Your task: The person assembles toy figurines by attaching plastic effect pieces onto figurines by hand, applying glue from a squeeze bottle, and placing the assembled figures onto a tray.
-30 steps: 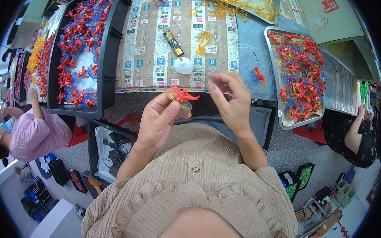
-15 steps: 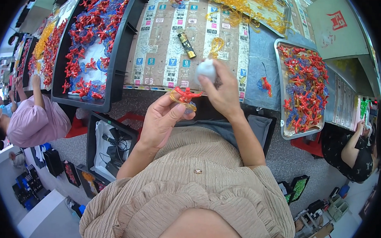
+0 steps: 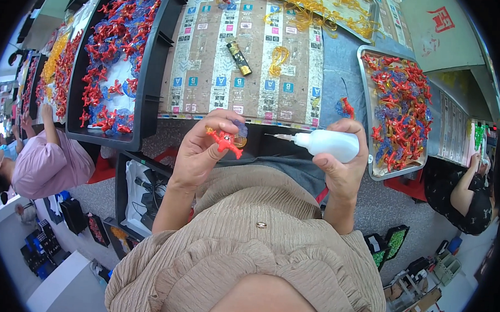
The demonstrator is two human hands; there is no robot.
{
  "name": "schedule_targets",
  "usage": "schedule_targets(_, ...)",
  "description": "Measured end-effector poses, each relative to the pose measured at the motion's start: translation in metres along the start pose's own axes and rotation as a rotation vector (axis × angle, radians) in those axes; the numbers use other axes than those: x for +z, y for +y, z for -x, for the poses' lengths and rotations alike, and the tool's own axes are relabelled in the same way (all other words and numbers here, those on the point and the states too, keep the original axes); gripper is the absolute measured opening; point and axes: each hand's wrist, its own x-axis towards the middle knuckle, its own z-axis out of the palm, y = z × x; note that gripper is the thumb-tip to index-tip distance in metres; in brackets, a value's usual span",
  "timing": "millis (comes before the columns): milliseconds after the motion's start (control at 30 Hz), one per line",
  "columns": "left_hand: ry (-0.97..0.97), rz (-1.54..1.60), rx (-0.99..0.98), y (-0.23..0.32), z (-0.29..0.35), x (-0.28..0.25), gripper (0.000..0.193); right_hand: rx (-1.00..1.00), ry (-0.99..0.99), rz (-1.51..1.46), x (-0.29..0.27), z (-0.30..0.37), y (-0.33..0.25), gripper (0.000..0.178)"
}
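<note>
Pinched between the thumb and fingers of my left hand (image 3: 196,151) is a small red plastic figurine (image 3: 226,142) with translucent blue and yellow pieces behind it. The figurine is held just off the table's front edge, its red front facing up. My right hand (image 3: 343,174) is closed around a white squeeze bottle (image 3: 334,145), tipped on its side. A thin needle nozzle (image 3: 282,137) on the bottle points left toward the figurine, with a gap between them.
On the table lie a black-and-gold lighter-like cylinder (image 3: 239,58), a yellow loop (image 3: 278,61) and another figurine (image 3: 347,108). A black crate (image 3: 147,93) and a metal tray (image 3: 366,105) hold many figurines. Co-workers sit left (image 3: 51,164) and right (image 3: 460,198).
My right hand has brought the bottle from over the table down to the right, turning its nozzle leftward. My left hand has moved slightly left and turned the figurine.
</note>
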Motion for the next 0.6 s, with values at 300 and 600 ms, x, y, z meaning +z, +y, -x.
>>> schedule_targets(300,-0.043,-0.172,0.02,0.0023,-0.0035,0.0045,0.025,-0.312,-0.15,0.271,0.0038,0.0015,0.0049,0.042)
schedule_targets(600,-0.099,-0.297,0.029,0.0045,-0.0072,0.0089,0.025,-0.333,-0.125,0.393,0.0062,0.0023,-0.0029,0.038)
